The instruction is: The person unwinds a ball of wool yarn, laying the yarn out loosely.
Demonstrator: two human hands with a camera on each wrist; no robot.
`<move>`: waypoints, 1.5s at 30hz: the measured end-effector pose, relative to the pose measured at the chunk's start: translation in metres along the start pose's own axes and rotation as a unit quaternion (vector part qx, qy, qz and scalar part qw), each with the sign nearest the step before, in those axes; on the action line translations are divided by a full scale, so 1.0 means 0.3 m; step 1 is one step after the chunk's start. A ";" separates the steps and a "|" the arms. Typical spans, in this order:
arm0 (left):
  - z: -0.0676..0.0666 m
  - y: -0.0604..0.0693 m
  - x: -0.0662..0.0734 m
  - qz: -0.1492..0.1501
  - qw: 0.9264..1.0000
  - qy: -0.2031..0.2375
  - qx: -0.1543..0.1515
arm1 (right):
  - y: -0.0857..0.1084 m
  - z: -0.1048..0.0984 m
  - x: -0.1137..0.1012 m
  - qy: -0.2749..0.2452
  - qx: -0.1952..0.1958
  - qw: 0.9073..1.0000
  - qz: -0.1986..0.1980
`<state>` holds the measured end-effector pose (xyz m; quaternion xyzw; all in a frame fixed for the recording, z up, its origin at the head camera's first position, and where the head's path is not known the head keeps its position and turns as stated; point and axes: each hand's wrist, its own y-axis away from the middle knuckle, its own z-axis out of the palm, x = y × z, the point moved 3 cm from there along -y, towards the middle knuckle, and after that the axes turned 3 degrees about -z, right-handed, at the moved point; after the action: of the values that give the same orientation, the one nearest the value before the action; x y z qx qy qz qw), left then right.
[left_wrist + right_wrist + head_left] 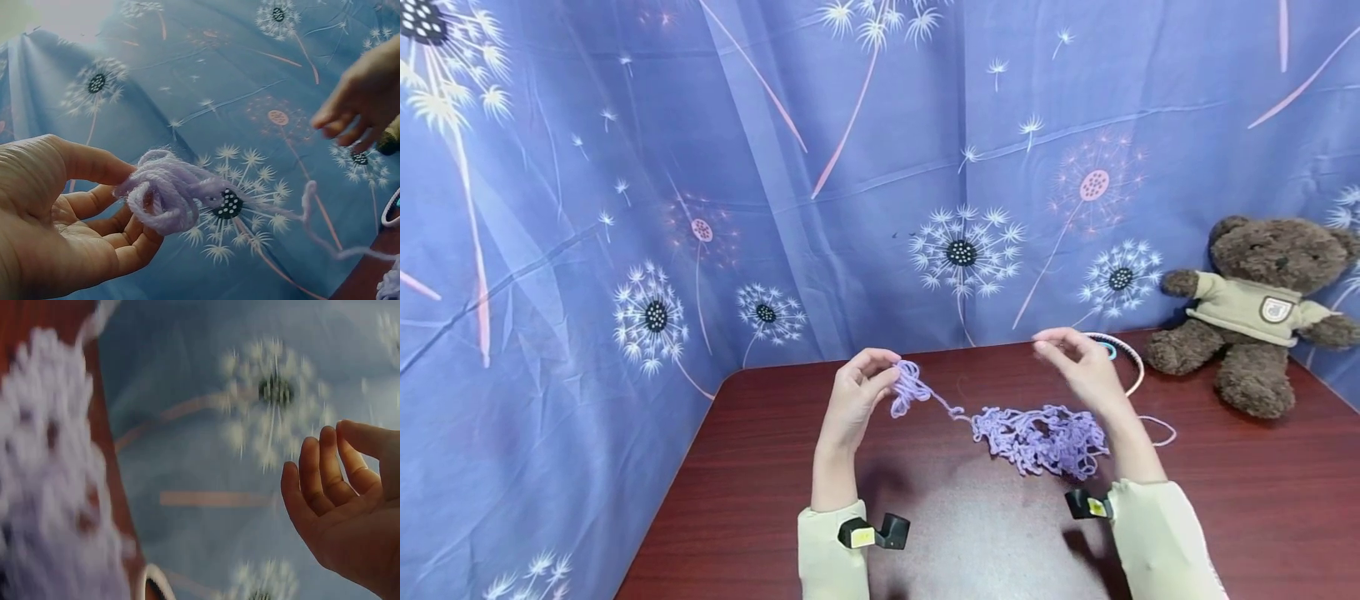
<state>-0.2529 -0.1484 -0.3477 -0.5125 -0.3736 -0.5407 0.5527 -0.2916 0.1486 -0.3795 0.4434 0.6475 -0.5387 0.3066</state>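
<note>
My left hand [852, 396] pinches a small looped bundle of lilac yarn [165, 194] between thumb and fingers, raised over the table's left part. A single strand [942, 403] runs from that bundle to a lacy lilac crocheted piece [1041, 437] lying crumpled on the table. Above the right end of this piece, my right hand [1082, 367] hovers with nothing in it. In the right wrist view its fingers [325, 475] are loosely bent, and the thumb is near the index finger. The crocheted piece looks blurred at the left there.
The dark red-brown table [760, 500] ends at a blue dandelion-print curtain [865, 250]. A brown teddy bear [1262, 317] in a pale shirt sits at the back right. Behind my right hand lies a pale hoop [1135, 354], and a loose yarn loop [1165, 429] is at its right.
</note>
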 end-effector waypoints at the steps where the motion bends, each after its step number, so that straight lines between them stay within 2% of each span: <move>1: 0.006 -0.001 -0.001 0.000 1.000 -0.002 -0.003 | 0.003 0.031 -0.023 0.009 -0.016 1.000 0.001; 5: 0.029 -0.002 -0.006 0.003 1.000 -0.016 -0.014 | 0.026 0.163 -0.106 0.018 -0.086 0.996 -0.029; 10: 0.055 -0.001 -0.006 0.005 0.999 -0.027 -0.032 | 0.071 0.282 -0.168 -0.023 -0.153 0.985 -0.077; 14: 0.073 -0.001 -0.005 0.010 0.999 -0.028 -0.043 | 0.094 0.327 -0.188 -0.038 -0.162 0.984 -0.070; 18: 0.088 0.001 -0.012 0.009 0.998 -0.034 -0.053 | 0.104 0.342 -0.195 -0.028 -0.143 0.987 -0.070; 25: 0.110 0.002 -0.021 0.004 0.995 -0.048 -0.091 | 0.100 0.324 -0.198 -0.018 -0.109 0.991 -0.075; 27: 0.109 0.003 -0.020 0.007 0.994 -0.063 -0.093 | 0.093 0.309 -0.196 -0.025 -0.101 0.992 -0.074; 32: 0.086 0.002 -0.020 0.021 0.992 -0.106 -0.067 | 0.070 0.238 -0.187 -0.044 -0.051 0.996 -0.058; 35: 0.068 0.000 -0.015 0.030 0.992 -0.112 -0.050 | 0.057 0.187 -0.185 -0.051 -0.020 0.997 -0.048; 45: 0.002 0.000 0.008 0.029 0.998 -0.049 0.011 | 0.025 0.047 -0.151 -0.068 0.041 0.996 -0.029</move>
<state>-0.2525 -0.1485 -0.3453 -0.5429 -0.3914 -0.4943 0.5548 -0.2672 0.1241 -0.3463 0.3987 0.6152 -0.6026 0.3155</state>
